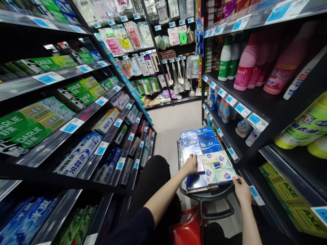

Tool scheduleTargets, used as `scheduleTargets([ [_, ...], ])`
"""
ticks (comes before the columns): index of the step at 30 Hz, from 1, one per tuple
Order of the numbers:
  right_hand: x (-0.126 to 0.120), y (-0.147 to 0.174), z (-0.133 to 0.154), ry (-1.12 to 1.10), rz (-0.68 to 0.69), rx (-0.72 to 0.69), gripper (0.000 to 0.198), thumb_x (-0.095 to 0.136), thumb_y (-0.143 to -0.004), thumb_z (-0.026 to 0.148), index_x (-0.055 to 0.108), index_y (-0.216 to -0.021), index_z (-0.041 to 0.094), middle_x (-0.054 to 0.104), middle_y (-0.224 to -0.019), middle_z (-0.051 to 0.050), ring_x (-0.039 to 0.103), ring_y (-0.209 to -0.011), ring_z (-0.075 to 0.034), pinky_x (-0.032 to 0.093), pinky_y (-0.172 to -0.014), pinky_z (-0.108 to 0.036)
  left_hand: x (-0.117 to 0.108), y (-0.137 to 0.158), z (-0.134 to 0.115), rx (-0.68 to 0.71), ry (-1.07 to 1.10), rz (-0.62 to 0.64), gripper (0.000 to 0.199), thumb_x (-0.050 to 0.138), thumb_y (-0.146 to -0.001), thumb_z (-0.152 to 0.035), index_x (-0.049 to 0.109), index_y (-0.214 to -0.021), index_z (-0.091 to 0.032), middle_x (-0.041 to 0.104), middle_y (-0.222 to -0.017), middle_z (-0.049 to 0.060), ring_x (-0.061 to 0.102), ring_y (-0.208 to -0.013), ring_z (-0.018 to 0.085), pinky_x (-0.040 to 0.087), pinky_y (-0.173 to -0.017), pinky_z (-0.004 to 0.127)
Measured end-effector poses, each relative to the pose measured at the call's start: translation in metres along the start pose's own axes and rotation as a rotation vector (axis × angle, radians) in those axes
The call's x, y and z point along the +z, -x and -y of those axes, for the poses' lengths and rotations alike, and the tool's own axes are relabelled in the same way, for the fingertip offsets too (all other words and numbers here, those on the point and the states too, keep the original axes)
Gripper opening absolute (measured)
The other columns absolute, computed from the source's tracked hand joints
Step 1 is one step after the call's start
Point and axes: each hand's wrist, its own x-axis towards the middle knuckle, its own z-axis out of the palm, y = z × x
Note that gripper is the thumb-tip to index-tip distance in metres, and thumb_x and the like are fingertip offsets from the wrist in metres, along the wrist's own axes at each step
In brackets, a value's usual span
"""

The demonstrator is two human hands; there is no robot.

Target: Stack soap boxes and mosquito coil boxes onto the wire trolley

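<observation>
A cart point(217, 196) with a black rim stands in front of my knees, its top covered by flat boxes. My left hand point(190, 164) is closed on a small pale soap box point(200, 165) at the load's left side. Beneath that hand lies a dark blue box point(196, 181). At the near right corner, my right hand point(242, 191) pinches the edge of a white and green soap box point(227, 175). More soap boxes point(217, 158) lie beside it, and blue boxes point(209, 145) cover the far end. My left fingertips are partly hidden.
Toothpaste shelves point(71, 126) rise close on my left. Shelves with pink bottles point(246, 66) and yellow-green bottles point(302, 124) flank the cart on the right. Hanging goods point(177, 73) fill a rack across the aisle's end. A red plastic thing point(187, 226) sits below, between my legs.
</observation>
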Motion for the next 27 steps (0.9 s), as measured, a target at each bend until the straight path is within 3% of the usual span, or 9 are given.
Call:
scheduleTargets([
  [4,0.0,0.0,0.001,-0.006,0.012,0.013,0.059,0.044,-0.074,0.047,0.061,-0.115,0.01,0.07,-0.096,-0.018,0.063,-0.098,-0.034,0.046,-0.085,-0.043,0.002,0.001,0.0,0.013,0.05,-0.004,0.122,0.089,-0.041,-0.027,0.021,-0.141,-0.018,0.022,-0.146,0.021,0.053,-0.117,0.034,0.043,-0.102,0.039],
  [7,-0.002,0.0,0.002,0.001,0.032,0.025,0.06,0.044,-0.074,0.048,0.06,-0.117,0.01,0.07,-0.098,-0.018,0.063,-0.1,-0.034,0.045,-0.086,-0.042,0.007,0.015,-0.006,-0.1,0.104,-0.078,0.122,0.087,-0.044,-0.025,0.017,-0.143,-0.016,0.016,-0.149,0.022,0.05,-0.121,0.035,0.042,-0.102,0.037],
  [9,-0.003,0.001,0.004,-0.003,0.03,0.031,0.059,0.044,-0.074,0.048,0.061,-0.115,0.01,0.07,-0.098,-0.018,0.062,-0.101,-0.034,0.046,-0.086,-0.042,0.015,0.027,-0.013,-0.239,0.195,-0.077,0.101,0.081,-0.056,-0.027,0.025,-0.139,-0.012,0.027,-0.146,0.023,0.051,-0.121,0.033,0.044,-0.099,0.036],
  [11,-0.004,0.001,0.005,0.006,0.016,0.032,0.057,0.044,-0.075,0.049,0.062,-0.114,0.011,0.07,-0.097,-0.017,0.062,-0.101,-0.034,0.046,-0.085,-0.042,0.026,0.039,-0.02,-0.316,0.3,0.032,0.066,0.07,-0.068,-0.028,0.043,-0.126,-0.01,0.051,-0.129,0.019,0.059,-0.111,0.028,0.049,-0.091,0.033],
  [13,-0.004,0.003,0.007,0.024,0.006,0.032,0.057,0.043,-0.076,0.048,0.062,-0.115,0.012,0.07,-0.097,-0.016,0.062,-0.1,-0.034,0.046,-0.084,-0.043,0.039,0.047,-0.026,-0.293,0.376,0.175,0.033,0.06,-0.077,-0.027,0.056,-0.105,-0.012,0.068,-0.1,0.012,0.068,-0.089,0.023,0.054,-0.076,0.03],
  [15,-0.004,0.004,0.008,0.035,0.003,0.032,0.057,0.043,-0.077,0.048,0.061,-0.117,0.012,0.07,-0.098,-0.016,0.063,-0.099,-0.034,0.046,-0.083,-0.042,0.052,0.051,-0.032,-0.247,0.423,0.254,0.017,0.051,-0.082,-0.026,0.06,-0.091,-0.014,0.07,-0.077,0.006,0.069,-0.069,0.019,0.054,-0.062,0.026],
  [21,-0.007,0.01,0.015,0.006,-0.024,0.015,0.054,0.044,-0.076,0.046,0.064,-0.114,0.014,0.071,-0.097,-0.014,0.064,-0.098,-0.032,0.047,-0.078,-0.038,0.073,0.048,-0.039,-0.166,0.43,0.251,0.023,0.038,-0.088,-0.024,0.059,-0.094,-0.014,0.071,-0.075,0.006,0.068,-0.065,0.017,0.052,-0.056,0.024],
  [24,-0.007,0.01,0.017,-0.01,-0.022,0.015,0.054,0.045,-0.075,0.044,0.064,-0.114,0.013,0.071,-0.099,-0.015,0.063,-0.099,-0.032,0.047,-0.078,-0.038,0.069,0.051,-0.04,-0.144,0.351,0.209,0.021,0.042,-0.086,-0.025,0.06,-0.091,-0.015,0.072,-0.08,0.007,0.069,-0.071,0.018,0.052,-0.066,0.027],
  [27,-0.007,0.007,0.014,-0.051,-0.02,0.032,0.057,0.045,-0.075,0.045,0.061,-0.117,0.01,0.07,-0.103,-0.016,0.062,-0.102,-0.032,0.046,-0.083,-0.039,0.053,0.057,-0.04,-0.142,0.259,0.125,0.022,0.051,-0.082,-0.034,0.061,-0.089,-0.015,0.07,-0.095,0.012,0.066,-0.092,0.026,0.05,-0.081,0.034],
])
